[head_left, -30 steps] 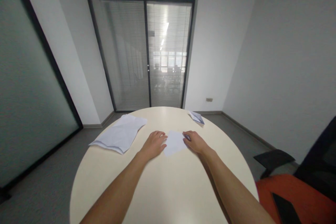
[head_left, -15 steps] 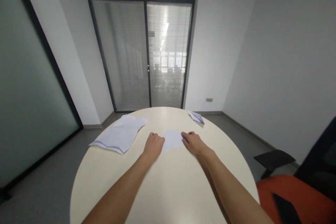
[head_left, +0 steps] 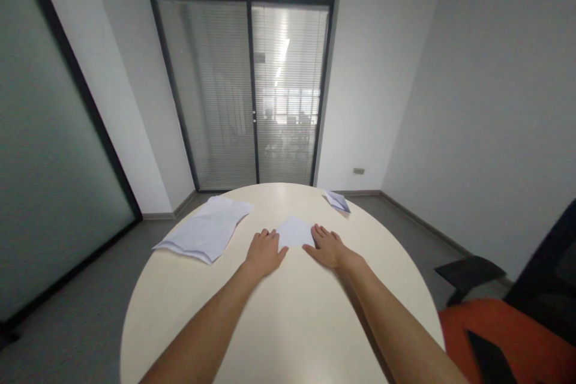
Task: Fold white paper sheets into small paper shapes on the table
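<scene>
A small white sheet of paper (head_left: 295,232) with a pointed far edge lies flat on the round table, between my two hands. On its left side rests my left hand (head_left: 264,252), fingers stretched forward and thumb out toward the paper's near edge. My right hand (head_left: 327,246) lies on the right side, palm down, its fingers spread and the thumb pointing inward. Both hands touch the paper's borders and cover its side corners.
A stack of creased white paper sheets (head_left: 207,229) lies at the table's left. A folded piece of paper (head_left: 337,201) sits by the far right rim of the cream table (head_left: 288,324). An orange chair (head_left: 499,336) stands at the right.
Both hands have opened from closed fingers to spread fingers with thumbs turned inward. The paper has shifted slightly away and turned, so its near edge now runs level.
</scene>
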Tool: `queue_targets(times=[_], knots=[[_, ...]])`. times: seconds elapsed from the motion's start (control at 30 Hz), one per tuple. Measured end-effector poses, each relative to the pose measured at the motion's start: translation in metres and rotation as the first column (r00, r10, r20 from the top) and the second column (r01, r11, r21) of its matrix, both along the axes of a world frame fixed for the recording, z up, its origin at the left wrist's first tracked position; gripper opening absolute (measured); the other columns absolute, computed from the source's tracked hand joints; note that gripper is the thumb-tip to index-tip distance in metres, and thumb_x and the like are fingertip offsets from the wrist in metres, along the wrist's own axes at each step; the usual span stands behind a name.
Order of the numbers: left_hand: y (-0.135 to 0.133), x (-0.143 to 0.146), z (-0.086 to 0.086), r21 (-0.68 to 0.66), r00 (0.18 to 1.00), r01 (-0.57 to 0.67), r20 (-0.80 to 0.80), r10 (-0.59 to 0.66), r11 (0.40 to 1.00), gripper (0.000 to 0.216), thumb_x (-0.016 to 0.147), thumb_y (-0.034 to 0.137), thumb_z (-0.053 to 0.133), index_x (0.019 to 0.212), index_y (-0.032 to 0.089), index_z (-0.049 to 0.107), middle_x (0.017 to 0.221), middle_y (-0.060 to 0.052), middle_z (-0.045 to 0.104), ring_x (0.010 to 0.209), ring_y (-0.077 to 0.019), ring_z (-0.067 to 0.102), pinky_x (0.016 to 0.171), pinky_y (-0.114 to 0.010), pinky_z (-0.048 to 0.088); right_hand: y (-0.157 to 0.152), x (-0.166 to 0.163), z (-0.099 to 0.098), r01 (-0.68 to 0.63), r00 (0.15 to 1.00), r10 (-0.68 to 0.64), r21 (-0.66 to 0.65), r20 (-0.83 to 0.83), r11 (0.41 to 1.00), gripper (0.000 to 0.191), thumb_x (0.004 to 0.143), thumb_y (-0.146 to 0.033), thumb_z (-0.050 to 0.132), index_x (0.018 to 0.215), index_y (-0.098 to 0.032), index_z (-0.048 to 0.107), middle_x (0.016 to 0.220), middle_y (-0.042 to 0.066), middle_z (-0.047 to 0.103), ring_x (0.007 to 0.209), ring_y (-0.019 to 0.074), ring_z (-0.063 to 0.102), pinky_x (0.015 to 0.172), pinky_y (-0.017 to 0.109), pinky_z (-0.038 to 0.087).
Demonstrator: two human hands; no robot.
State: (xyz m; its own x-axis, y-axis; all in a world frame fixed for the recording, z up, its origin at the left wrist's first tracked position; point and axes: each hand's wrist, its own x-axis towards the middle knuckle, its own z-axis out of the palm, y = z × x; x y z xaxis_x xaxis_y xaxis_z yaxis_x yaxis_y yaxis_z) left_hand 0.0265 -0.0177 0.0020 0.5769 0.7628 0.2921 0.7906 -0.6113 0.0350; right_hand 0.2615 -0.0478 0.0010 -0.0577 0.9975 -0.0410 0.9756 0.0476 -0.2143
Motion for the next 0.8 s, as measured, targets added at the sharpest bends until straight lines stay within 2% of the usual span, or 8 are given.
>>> queue_targets(times=[0.17,0.4,0.8], knots=[[0.001,-0.001,0.0,-0.023,1.0,0.007,0.022,-0.007,1.0,0.039,0.097,0.046,0.045,0.113,0.016,0.065,0.122,-0.017,0.066,0.116,-0.0347,0.054,0.095,-0.049,0.043,-0.002,0.001,-0.001,0.007,1.0,-0.006,0.019,-0.016,1.0,0.083,0.095,-0.062,0.039,0.156,-0.007,0.028,0.163,0.021,0.022,0.152,0.0337,0.019,0.121,0.054,0.015],[0.005,-0.004,0.001,-0.039,0.997,0.045,0.056,-0.043,0.998,0.035,0.098,0.041,0.045,0.111,0.017,0.067,0.123,-0.015,0.066,0.115,-0.0334,0.054,0.095,-0.048,0.044,0.002,0.015,-0.009,-0.094,0.993,0.1,0.102,-0.056,0.99,0.085,0.093,-0.069,0.041,0.154,-0.01,0.034,0.161,0.021,0.028,0.151,0.0335,0.023,0.12,0.05,0.022],[0.007,-0.005,0.0,-0.009,0.998,0.055,0.04,-0.054,0.998,0.028,0.099,0.036,0.047,0.109,0.019,0.068,0.119,-0.011,0.068,0.112,-0.0295,0.058,0.091,-0.042,0.047,0.0,0.011,-0.006,-0.089,0.994,0.095,0.121,-0.046,0.989,0.081,0.094,-0.065,0.043,0.152,-0.008,0.037,0.16,0.022,0.03,0.15,0.0328,0.025,0.12,0.049,0.022]])
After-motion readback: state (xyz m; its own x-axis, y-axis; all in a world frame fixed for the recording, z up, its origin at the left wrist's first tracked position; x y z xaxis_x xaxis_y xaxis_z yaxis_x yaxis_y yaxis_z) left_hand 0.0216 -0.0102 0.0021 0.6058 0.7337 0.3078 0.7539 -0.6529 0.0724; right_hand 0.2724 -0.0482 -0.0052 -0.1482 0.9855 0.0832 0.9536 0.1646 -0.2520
